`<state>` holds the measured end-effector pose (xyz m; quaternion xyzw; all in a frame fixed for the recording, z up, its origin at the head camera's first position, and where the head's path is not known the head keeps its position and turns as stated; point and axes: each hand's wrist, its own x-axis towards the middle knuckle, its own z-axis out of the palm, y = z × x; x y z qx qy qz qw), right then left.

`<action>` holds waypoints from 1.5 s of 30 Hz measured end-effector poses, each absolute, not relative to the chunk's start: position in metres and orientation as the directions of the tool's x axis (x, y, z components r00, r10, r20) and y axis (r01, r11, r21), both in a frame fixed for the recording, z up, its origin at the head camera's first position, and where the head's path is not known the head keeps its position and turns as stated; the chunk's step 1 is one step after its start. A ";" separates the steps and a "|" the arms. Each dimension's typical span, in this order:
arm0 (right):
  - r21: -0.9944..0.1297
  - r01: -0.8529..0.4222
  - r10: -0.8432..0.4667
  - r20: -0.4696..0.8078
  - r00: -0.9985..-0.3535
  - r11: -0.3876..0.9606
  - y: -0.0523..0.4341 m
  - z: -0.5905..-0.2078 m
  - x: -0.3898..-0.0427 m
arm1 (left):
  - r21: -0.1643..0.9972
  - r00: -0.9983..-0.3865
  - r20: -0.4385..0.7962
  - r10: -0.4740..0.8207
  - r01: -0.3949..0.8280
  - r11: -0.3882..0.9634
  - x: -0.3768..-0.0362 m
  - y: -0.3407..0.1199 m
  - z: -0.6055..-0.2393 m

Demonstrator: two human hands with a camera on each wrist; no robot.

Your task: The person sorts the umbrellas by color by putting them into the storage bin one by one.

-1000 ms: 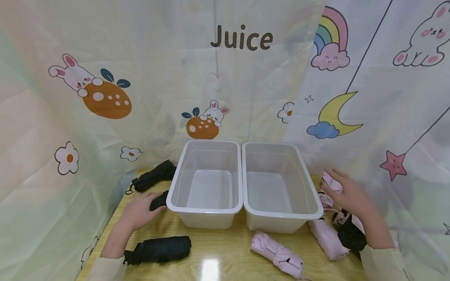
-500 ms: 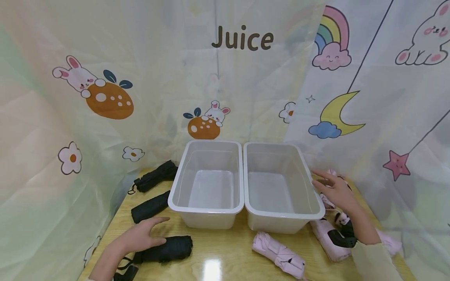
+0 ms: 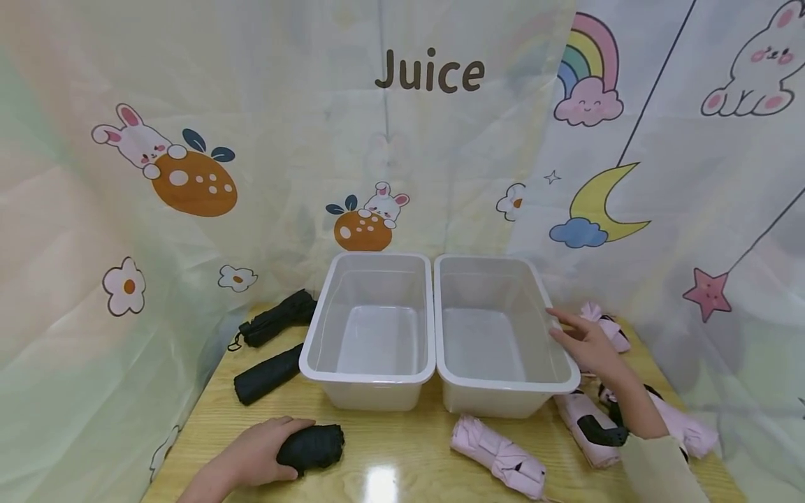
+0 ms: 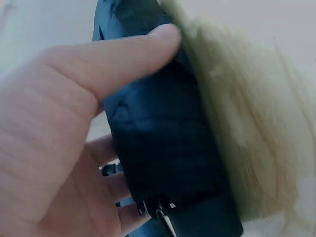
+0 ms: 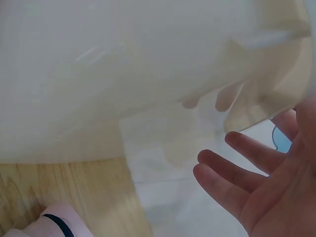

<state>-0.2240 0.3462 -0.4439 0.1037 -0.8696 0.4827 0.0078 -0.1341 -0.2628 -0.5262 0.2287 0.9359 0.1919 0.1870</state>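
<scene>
In the head view my left hand (image 3: 264, 450) grips a black folded umbrella (image 3: 314, 447) at the front left of the table. The left wrist view has my thumb lying across this dark umbrella (image 4: 158, 123), with other fingers on its far side. My right hand (image 3: 590, 349) is at the right rim of the right white bin (image 3: 503, 385), fingers extended. Seen from the right wrist, that hand (image 5: 256, 177) has its fingers spread beside the bin's pale wall (image 5: 98, 64), holding nothing.
A second white bin (image 3: 377, 377) stands left of the first. Two black folded umbrellas (image 3: 267, 377) (image 3: 277, 318) lie to its left. One pink folded umbrella (image 3: 497, 457) lies in front; several pink ones (image 3: 585, 426) are at the right. A printed curtain (image 3: 434, 161) encloses the table.
My left hand has left the black umbrella beside the left bin and come forward onto the front one. My right hand has moved off a pink umbrella leftward to the right bin's rim.
</scene>
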 end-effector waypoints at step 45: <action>-0.911 -0.049 -0.059 0.027 -0.998 0.410 0.340 -0.460 -0.222 | 0.355 -0.912 0.016 0.410 0.388 0.850 -0.134 -0.316 -0.504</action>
